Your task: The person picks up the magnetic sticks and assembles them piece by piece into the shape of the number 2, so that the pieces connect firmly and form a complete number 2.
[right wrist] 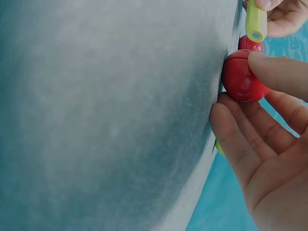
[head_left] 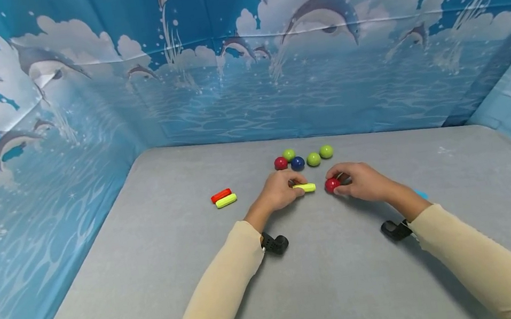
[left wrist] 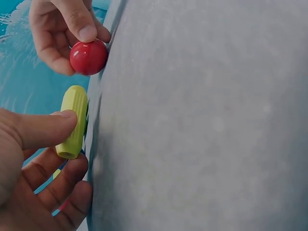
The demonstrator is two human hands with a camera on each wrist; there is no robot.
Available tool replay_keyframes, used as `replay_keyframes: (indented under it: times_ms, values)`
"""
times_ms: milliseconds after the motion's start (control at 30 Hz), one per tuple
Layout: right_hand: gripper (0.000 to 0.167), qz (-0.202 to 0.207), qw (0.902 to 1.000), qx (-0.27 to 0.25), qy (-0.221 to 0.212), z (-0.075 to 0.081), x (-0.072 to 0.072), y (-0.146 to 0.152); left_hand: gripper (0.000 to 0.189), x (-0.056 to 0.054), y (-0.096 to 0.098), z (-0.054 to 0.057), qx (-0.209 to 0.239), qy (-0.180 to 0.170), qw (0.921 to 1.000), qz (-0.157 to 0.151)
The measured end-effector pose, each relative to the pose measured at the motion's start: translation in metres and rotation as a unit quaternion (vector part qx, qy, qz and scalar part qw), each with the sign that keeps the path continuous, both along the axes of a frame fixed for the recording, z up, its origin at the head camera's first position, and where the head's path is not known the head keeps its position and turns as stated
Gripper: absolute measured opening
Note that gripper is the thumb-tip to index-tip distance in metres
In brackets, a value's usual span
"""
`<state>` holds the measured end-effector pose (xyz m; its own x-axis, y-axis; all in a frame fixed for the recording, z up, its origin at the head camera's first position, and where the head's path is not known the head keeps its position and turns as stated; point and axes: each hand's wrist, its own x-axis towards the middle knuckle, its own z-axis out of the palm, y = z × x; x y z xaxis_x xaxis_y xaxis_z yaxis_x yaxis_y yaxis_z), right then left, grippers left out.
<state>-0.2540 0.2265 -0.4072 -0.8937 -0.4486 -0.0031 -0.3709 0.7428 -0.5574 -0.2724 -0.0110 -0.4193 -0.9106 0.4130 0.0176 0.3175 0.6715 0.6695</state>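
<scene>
Mid-frame: left hand (head_left: 280, 189) is pinching yellow stick (head_left: 307, 187) side-on, leaving its end free; right hand (head_left: 361, 182) is gripping red ball (head_left: 331, 185), maybe resting on counter (head_left: 335, 284).

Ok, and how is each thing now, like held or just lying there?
Yellow stick: pinched by the left hand
Red ball: held by the right hand
Other red ball: on the table
Blue ball: on the table
Three green balls: on the table
Red stick: lying flat
Other yellow stick: lying beside it
Blue thing: partly hidden, can't tell
Black wrist cameras: worn
</scene>
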Motion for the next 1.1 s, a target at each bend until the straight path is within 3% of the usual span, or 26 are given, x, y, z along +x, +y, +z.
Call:
replay_keyframes:
  times_ms: [1100]
  values:
    - [0.029, 0.0, 1.0, -0.006, -0.005, 0.0, 0.002, 0.0, 0.018, 0.003, 0.021, 0.002, 0.003, 0.006, 1.0, -0.003]
